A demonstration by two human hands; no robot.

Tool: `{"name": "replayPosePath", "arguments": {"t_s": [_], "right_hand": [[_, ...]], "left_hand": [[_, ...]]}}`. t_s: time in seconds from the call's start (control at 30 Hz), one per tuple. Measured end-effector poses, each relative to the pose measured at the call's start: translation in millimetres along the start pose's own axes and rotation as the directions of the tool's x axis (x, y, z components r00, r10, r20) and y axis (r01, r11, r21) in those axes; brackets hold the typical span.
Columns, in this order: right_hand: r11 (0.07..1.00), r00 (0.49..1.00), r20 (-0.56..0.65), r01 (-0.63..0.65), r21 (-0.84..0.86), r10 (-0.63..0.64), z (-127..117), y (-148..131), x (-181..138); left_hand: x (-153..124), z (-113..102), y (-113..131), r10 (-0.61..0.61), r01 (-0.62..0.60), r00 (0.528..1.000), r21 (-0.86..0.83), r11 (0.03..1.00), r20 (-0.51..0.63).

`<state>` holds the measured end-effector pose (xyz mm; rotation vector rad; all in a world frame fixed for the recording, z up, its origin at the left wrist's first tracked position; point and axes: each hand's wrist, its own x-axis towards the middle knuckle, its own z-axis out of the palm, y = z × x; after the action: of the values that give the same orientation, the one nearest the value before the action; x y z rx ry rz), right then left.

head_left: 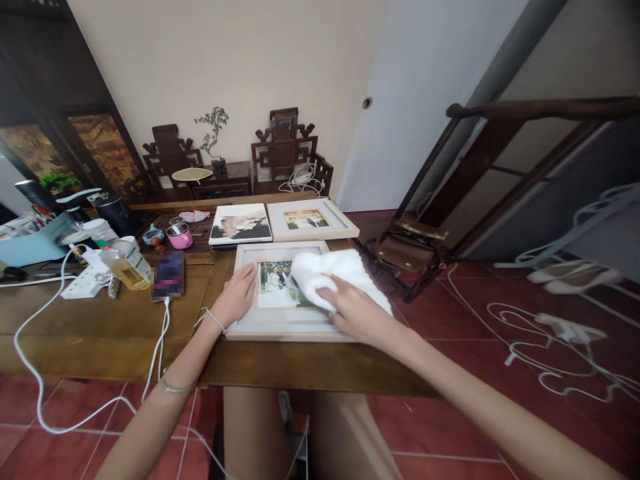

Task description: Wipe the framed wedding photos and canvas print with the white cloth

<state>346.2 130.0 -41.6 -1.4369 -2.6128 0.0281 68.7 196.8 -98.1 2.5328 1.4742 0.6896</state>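
A light wooden picture frame lies face up near the table's front edge, with a photo of two people under its pane. My left hand rests on the frame's left border, fingers laid along it rather than wrapped around. In my right hand is a white cloth, bunched under the fingers and pressed on the right half of the frame. The cloth hides the photo's right part and hangs past the frame's right side. Behind lie a second picture frame and a photo panel.
Left on the wooden table are a charging phone, a bottle of yellowish liquid, a power strip, a pink cup and a blue box. A dark wooden chair stands right. White cables cross the red floor.
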Motion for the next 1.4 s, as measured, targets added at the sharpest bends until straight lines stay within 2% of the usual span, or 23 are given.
{"name": "replayPosePath", "arguments": {"t_s": [0.13, 0.27, 0.33, 0.43, 0.63, 0.73, 0.83, 0.93, 1.07, 1.17, 1.27, 1.4], "right_hand": [[0.997, 0.995, -0.094, -0.033, -0.076, 0.026, 10, 32, 59], [0.985, 0.997, -0.074, -0.045, -0.167, 0.033, 14, 45, 91], [0.978, 0.999, -0.04, -0.015, -0.21, 0.006, 14, 40, 88], [0.976, 0.998, 0.02, 0.055, -0.211, -0.052, 7, 21, 58], [0.989, 0.975, 0.166, 0.148, -0.003, -0.145, -27, -32, -34], [0.986, 0.978, 0.138, 0.149, 0.072, -0.158, -27, -44, -53], [0.992, 0.995, 0.04, 0.083, 0.095, -0.087, -11, -36, -39], [0.998, 0.999, -0.041, 0.004, 0.067, -0.001, 4, -10, 1], [0.998, 0.998, -0.07, -0.013, -0.059, 0.009, 9, 26, 63], [0.99, 0.998, -0.054, -0.025, -0.142, 0.017, 9, 36, 89], [0.985, 1.0, -0.011, 0.007, -0.171, -0.009, 9, 26, 83], [0.99, 0.993, 0.081, 0.094, -0.109, -0.085, -3, -6, 30]], "left_hand": [[-1, -1, -1, 0.001, -0.001, 1.0, 0.002, 1.0, 0.003], [-1, -1, -1, -0.011, 0.011, 1.0, -0.005, 1.0, 0.004], [-1, -1, -1, -0.02, 0.02, 1.0, -0.005, 1.0, 0.008], [0, 1, 0, -0.032, 0.032, 0.999, -0.002, 1.0, 0.009], [0, -1, 3, -0.044, 0.044, 0.999, 0.005, 0.999, 0.015], [0, -2, 3, -0.036, 0.036, 0.999, 0.014, 0.999, 0.03], [0, -3, 2, -0.013, 0.013, 0.999, 0.015, 1.0, 0.032], [0, -3, 0, 0.008, -0.008, 1.0, 0.012, 1.0, 0.028], [-1, -3, 1, -0.01, 0.009, 0.999, 0.005, 1.0, 0.042], [-1, -4, 2, -0.033, 0.033, 0.999, -0.003, 0.999, 0.043], [-2, -3, 3, -0.041, 0.041, 0.999, -0.007, 0.999, 0.033], [-3, -1, 4, -0.045, 0.045, 0.999, -0.004, 0.999, 0.013]]}}
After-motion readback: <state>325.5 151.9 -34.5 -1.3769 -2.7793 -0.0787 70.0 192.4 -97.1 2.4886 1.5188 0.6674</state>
